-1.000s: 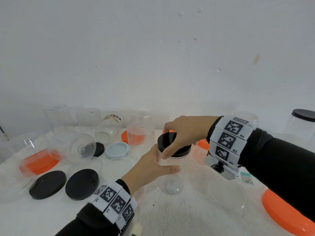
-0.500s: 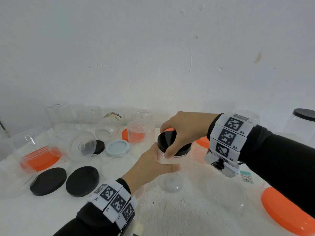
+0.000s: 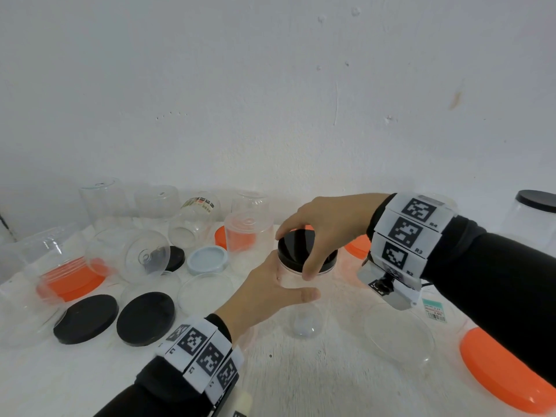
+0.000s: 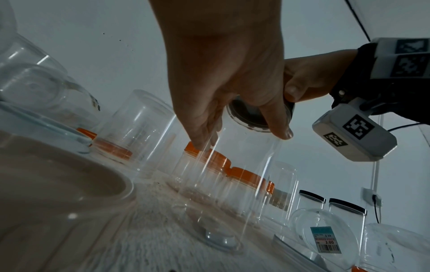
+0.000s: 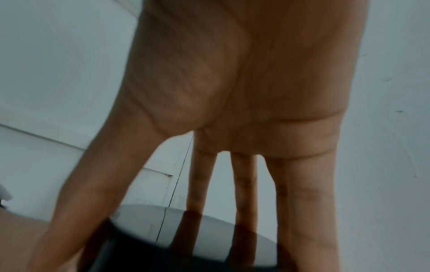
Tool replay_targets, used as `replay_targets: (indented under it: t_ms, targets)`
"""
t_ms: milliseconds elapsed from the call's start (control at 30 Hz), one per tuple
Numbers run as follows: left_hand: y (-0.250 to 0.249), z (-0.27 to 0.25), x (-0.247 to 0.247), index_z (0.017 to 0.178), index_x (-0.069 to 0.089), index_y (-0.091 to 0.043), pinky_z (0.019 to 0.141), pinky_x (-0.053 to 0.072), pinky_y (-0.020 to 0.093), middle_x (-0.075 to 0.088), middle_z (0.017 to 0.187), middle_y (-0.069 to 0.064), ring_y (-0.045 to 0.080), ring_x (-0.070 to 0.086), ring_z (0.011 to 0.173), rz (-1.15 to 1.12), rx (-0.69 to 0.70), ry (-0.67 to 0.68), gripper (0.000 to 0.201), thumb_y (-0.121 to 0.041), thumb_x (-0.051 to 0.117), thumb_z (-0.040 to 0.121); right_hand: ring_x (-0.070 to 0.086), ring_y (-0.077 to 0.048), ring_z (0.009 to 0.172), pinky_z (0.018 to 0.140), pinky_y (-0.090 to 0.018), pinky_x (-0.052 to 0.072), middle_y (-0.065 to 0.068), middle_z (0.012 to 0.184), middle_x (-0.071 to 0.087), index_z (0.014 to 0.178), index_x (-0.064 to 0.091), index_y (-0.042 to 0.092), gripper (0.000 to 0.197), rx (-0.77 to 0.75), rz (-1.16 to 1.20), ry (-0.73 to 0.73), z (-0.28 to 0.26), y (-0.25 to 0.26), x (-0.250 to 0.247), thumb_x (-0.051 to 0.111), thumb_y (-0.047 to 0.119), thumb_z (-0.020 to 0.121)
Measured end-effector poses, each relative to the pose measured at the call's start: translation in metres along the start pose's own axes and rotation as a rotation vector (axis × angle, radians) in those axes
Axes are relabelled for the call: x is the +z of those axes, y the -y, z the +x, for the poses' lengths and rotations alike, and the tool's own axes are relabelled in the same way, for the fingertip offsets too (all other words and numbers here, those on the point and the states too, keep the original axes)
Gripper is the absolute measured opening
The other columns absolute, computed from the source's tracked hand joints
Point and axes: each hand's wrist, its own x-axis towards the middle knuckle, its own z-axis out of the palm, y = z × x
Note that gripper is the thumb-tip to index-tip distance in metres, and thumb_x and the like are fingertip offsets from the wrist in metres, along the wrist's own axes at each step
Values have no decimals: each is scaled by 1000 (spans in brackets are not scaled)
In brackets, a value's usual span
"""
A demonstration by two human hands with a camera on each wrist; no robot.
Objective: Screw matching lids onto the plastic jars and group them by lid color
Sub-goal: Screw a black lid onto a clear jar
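Observation:
A tall clear plastic jar stands upright on the white table, mid-frame in the head view. A black lid sits on its mouth. My left hand wraps the jar's upper wall, thumb across the front. From above, my right hand grips the black lid's rim with thumb and fingers spread around it.
Two loose black lids lie at the left. A pale blue lid, orange lids and several clear jars crowd the table. Black-lidded jars stand far right.
The right hand has turned on the black lid, its fingers shifting round the rim. The left hand stays on the jar; the view has drifted slightly.

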Motion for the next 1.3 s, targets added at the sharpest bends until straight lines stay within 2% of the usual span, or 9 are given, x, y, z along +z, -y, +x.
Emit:
replay_targets:
  t_ms: [233, 333, 500, 600, 700, 800, 900, 1033, 1300]
  targets:
    - [-1, -2, 0, 141, 36, -35, 112, 37, 38, 51, 137, -17, 4, 44, 131, -22, 4, 28, 96, -52, 84, 60, 65, -20, 94, 83, -37, 54, 11, 112, 50, 120, 47, 45, 71, 82, -20, -33, 6, 1, 7, 69, 75, 60]
    - [-1, -2, 0, 140, 36, -37, 110, 38, 34, 51, 136, -18, 3, 44, 129, -15, -2, 18, 93, -51, 85, 62, 61, -19, 100, 85, -37, 53, 11, 113, 48, 124, 42, 46, 75, 104, -21, 7, 5, 1, 6, 69, 75, 60]
    - [2, -2, 1, 129, 37, -48, 92, 38, 16, 53, 129, -25, -8, 46, 120, -3, -4, -15, 80, -47, 86, 65, 44, -15, 117, 99, -39, 44, 17, 120, 38, 136, 35, 52, 80, 22, -34, 111, 1, -2, -2, 80, 48, 69]
    - [1, -1, 1, 127, 37, -49, 94, 40, 17, 53, 128, -25, -7, 47, 120, 8, -2, -17, 81, -52, 85, 62, 47, -15, 118, 98, -38, 46, 16, 126, 43, 133, 39, 54, 77, 6, -10, 81, 0, -4, -3, 79, 52, 67]
    - [2, -1, 2, 137, 38, -38, 103, 40, 26, 53, 133, -19, 0, 47, 125, -3, 6, -1, 92, -56, 83, 58, 64, -19, 100, 87, -37, 53, 10, 119, 51, 127, 43, 47, 76, 61, -35, 41, 3, -2, 2, 71, 72, 61]
    - [1, -1, 1, 137, 37, -40, 96, 38, 18, 52, 132, -21, -3, 46, 124, 11, 2, 5, 88, -53, 84, 64, 68, -15, 71, 66, -30, 53, 7, 106, 55, 120, 46, 37, 77, 117, -55, -27, 4, 0, 11, 61, 83, 60]
    - [1, -2, 2, 136, 38, -41, 95, 38, 18, 53, 131, -22, -4, 46, 122, 4, 2, -7, 87, -52, 84, 64, 62, -15, 93, 77, -32, 53, 8, 114, 53, 125, 43, 41, 76, 117, -19, -17, 3, -2, 12, 66, 78, 62]
    - [0, -3, 2, 113, 36, -58, 84, 39, 11, 52, 120, -31, -16, 45, 111, 7, -7, -36, 70, -51, 85, 63, 43, -13, 118, 95, -38, 47, 16, 126, 40, 133, 38, 53, 76, 20, 14, 51, 2, -1, 5, 78, 50, 68]
    - [2, -2, 3, 125, 38, -52, 80, 38, 8, 50, 117, -36, -24, 44, 107, 30, 11, -29, 78, -58, 83, 62, 56, -15, 97, 82, -35, 52, 13, 104, 49, 120, 49, 37, 72, 98, -36, -85, 6, 3, 12, 63, 79, 63]
